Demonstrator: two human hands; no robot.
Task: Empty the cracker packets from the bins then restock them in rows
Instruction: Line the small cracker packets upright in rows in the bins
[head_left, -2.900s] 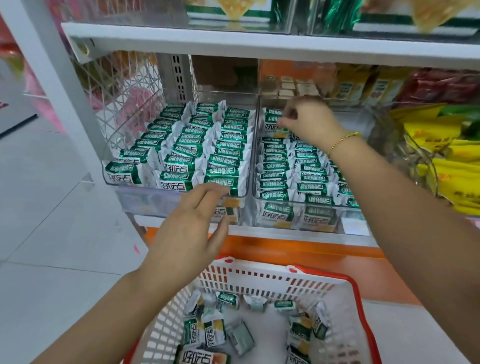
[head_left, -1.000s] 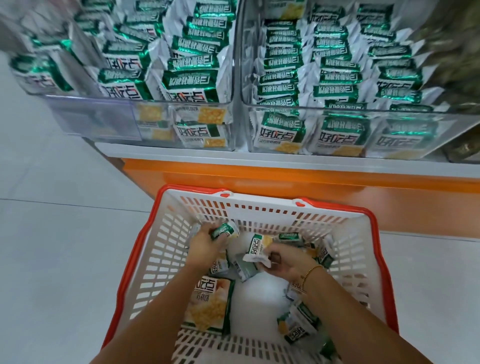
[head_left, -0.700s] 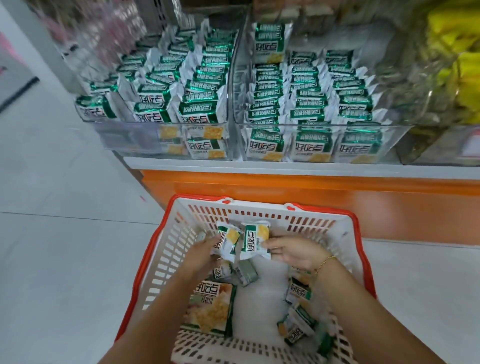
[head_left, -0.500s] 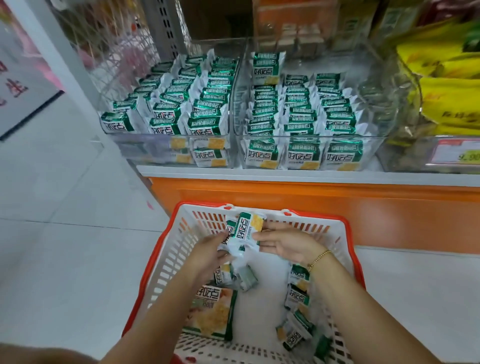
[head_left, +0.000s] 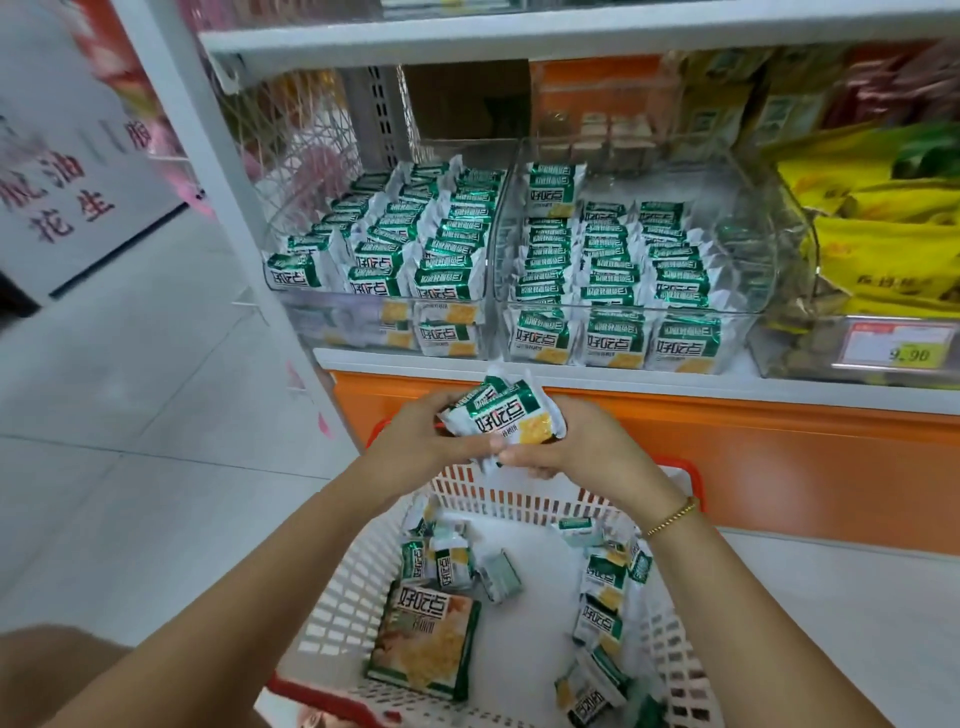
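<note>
left hand (head_left: 415, 436): fingers curled round the left edge of the held packets (head_left: 506, 421), gripping them.
right hand (head_left: 576, 441): thumb and fingers curled round the right and lower edge of the same bunch; a gold bracelet (head_left: 670, 517) sits on the wrist.
held packets: a few green and white cracker packets pressed together between both hands, printed face toward the camera, raised over the far rim of the basket (head_left: 519, 499) and in front of the orange shelf base (head_left: 727, 447).
basket: white plastic with a red rim, below the shelf, under both forearms.
loose packets (head_left: 447, 566): scattered on the basket bottom, one cluster left and one right, lying at mixed angles.
big pack (head_left: 423, 644): a larger flat pack of the same brand, lying in the near left part of the basket.
left bin (head_left: 337, 322): clear plastic, on the shelf, filled with three rows of packets standing on edge.
right bin (head_left: 743, 332): clear plastic, right beside the left bin, also three rows; one packet stands upright at the back of its left row.
yellow bags (head_left: 883, 249): right of the right bin, blurred.
price tag (head_left: 898, 348): on the clear front further right.
</note>
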